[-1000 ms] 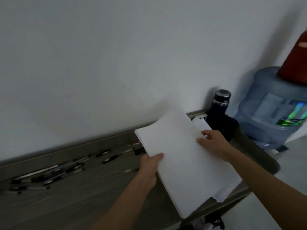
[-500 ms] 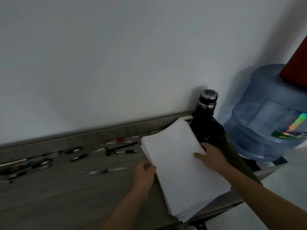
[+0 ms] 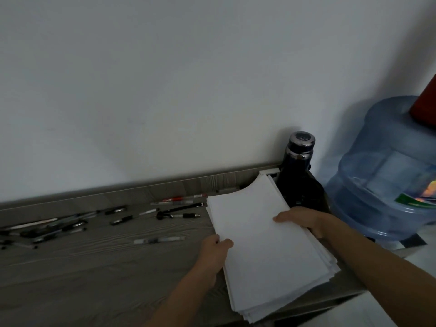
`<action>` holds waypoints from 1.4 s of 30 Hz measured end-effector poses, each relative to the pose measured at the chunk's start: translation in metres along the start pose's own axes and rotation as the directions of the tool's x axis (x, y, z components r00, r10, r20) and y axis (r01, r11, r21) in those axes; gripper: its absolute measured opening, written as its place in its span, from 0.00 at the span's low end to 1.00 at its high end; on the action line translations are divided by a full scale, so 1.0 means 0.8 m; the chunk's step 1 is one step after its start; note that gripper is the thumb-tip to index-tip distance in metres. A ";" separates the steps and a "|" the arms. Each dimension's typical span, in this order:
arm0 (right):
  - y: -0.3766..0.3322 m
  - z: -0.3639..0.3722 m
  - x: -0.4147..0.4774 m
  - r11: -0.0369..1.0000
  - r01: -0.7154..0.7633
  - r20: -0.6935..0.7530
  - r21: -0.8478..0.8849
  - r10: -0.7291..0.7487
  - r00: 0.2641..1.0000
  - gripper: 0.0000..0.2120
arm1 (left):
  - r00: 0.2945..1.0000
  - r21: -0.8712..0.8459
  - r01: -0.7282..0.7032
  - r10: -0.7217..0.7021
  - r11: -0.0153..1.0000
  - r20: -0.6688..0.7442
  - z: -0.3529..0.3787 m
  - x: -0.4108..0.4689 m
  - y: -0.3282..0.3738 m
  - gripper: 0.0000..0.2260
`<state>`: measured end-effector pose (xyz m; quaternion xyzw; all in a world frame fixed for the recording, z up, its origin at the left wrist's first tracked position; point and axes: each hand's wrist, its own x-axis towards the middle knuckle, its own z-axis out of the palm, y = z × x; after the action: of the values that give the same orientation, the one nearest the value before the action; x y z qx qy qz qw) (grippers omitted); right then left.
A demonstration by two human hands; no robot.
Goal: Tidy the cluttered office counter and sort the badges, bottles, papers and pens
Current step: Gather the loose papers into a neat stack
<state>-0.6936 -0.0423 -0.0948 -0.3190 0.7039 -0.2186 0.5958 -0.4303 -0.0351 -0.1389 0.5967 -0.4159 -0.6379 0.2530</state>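
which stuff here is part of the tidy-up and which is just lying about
Part of the job:
- paper stack, held by left hand and right hand
- pens scattered on the counter
- dark bottle

Just lying about:
- water jug
- red thing above it

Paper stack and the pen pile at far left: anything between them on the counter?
Head view: loose pens lie between paper stack and pen pile, including a clear pen and a red pen; the rest is bare counter.

The water jug [image 3: 382, 185] runs off the right edge; far-left pens [image 3: 47, 228] blur together.
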 end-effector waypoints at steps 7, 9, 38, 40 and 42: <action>-0.022 0.011 -0.062 0.929 0.369 -0.027 0.008 -0.368 0.929 0.11 | 0.976 -0.082 -0.209 0.214 0.974 0.051 -0.021 -0.005 0.015 0.20; -0.037 0.012 -0.096 0.869 0.488 -0.025 0.086 -0.488 0.873 0.09 | 0.954 -0.178 -0.285 0.296 0.942 0.041 -0.032 -0.011 0.048 0.26; -0.008 0.070 -0.094 0.783 0.596 -0.105 0.177 -0.587 0.803 0.14 | 0.887 -0.030 -0.446 0.447 0.894 0.117 -0.076 -0.047 0.059 0.23; 0.002 0.075 -0.105 0.827 0.520 -0.093 0.215 -0.512 0.854 0.13 | 0.910 -0.011 -0.389 0.386 0.921 0.148 -0.081 -0.055 0.055 0.23; 0.015 0.083 -0.120 0.870 0.426 -0.059 0.250 -0.425 0.903 0.14 | 0.925 -0.009 -0.330 0.326 0.944 0.194 -0.085 -0.064 0.049 0.19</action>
<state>-0.6226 0.0386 -0.0488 -0.3858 0.5826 -0.4341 0.5685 -0.3624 -0.0293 -0.0739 0.4572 -0.5401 -0.6362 0.3074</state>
